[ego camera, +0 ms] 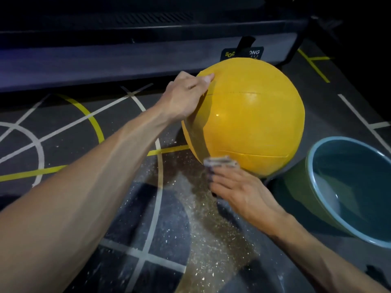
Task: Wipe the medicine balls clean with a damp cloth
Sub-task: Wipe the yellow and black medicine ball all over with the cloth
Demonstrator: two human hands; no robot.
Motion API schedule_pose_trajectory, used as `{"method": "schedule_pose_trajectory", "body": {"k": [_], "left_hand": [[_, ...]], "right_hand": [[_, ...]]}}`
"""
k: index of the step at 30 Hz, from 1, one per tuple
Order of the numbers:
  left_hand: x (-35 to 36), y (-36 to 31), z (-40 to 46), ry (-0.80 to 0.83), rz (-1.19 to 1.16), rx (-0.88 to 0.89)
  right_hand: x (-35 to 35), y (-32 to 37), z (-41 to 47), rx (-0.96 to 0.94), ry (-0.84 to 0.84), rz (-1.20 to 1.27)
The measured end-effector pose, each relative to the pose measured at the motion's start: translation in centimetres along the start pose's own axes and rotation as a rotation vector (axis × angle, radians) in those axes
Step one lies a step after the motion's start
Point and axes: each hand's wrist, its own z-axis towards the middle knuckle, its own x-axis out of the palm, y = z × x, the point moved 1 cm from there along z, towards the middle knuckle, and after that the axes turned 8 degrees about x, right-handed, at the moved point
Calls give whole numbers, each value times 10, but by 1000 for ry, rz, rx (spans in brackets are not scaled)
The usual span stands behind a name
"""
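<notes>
Dark gym floor filled most of my view, with white and yellow lines painted across it. I saw a patch of pale crumbs and dust on the floor near the bottom edge. Along the top edge ran a long dark machine base with a small black label that I could only partly read.

I saw the big yellow medicine ball sitting on the floor toward the right side, just in front of that machine base. It had thin seams running over it. It was the biggest thing I was working on.

Next to the ball, at the right edge of the floor, stood a bucket. It was green outside and blue inside, and I could see some water in it.

My left hand lay on the upper left side of the ball. Its fingers were stretched flat over the ball and held nothing, with the thumb tip on the top.

My right hand was at the bottom of the ball, on the side near me. Its fingers pressed a folded cloth against the ball. The cloth looked blurry, and I could not make out its color well.
</notes>
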Motion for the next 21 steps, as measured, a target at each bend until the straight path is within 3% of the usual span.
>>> {"method": "schedule_pose_trajectory", "body": {"k": [2, 4, 7, 10, 12, 14, 18, 21], "left_hand": [[0, -3, -1, 11, -5, -4], [0, -9, -2, 42, 12, -18], [-2, -17, -5, 58, 16, -32], [-1, -21, -11, 50, -29, -44], [-2, -21, -15, 55, -78, -48], [-4, -20, -18, 53, -150, -57], [-6, -20, -21, 80, -198, -60], [-5, -21, -23, 113, -157, -51]], "right_hand": [[-4, 4, -10, 57, 46, 70], [-21, 11, -7, 211, -33, 238], [-67, 16, 16, 349, -347, 516], [-116, 6, 53, 450, -673, 470], [-122, 0, 73, 404, -728, 493], [-105, 0, 84, 307, -593, 458], [-31, 6, 63, 238, -196, 24], [12, 10, 21, 118, 96, -15]]}}
